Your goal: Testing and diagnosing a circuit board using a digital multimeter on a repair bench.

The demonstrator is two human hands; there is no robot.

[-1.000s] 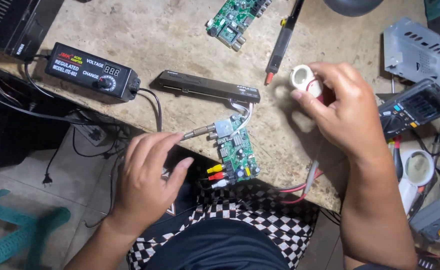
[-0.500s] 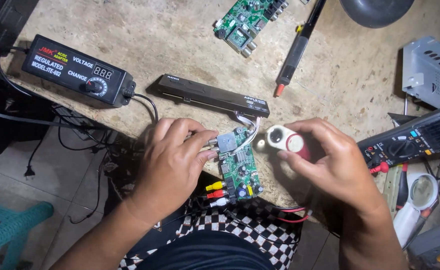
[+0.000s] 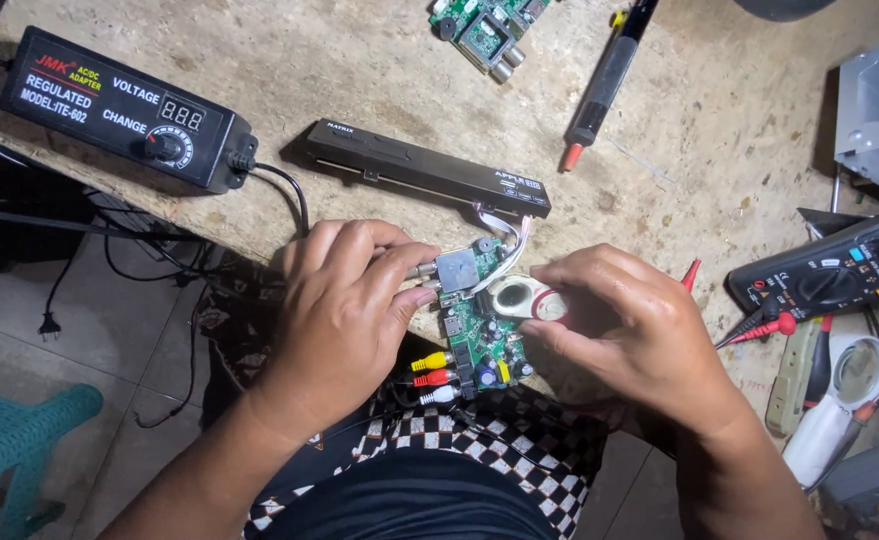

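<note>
at the table edge (image 3: pixel 260 215), left hand (image 3: pixel 345 310) pinches the green circuit board (image 3: pixel 480 335); right hand (image 3: pixel 630 335) grips a white round roll (image 3: pixel 522 298) beside it.

Rough stone bench (image 3: pixel 720 130), matt plastic adapter (image 3: pixel 120 110)

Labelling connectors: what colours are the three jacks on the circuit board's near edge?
Yellow, red and white jacks, clearest in the head view.

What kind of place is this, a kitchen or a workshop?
Most likely an electronics repair bench. The hands work on a green circuit board, with a multimeter, an adjustable power adapter and a second circuit board lying on the worn table.
</note>
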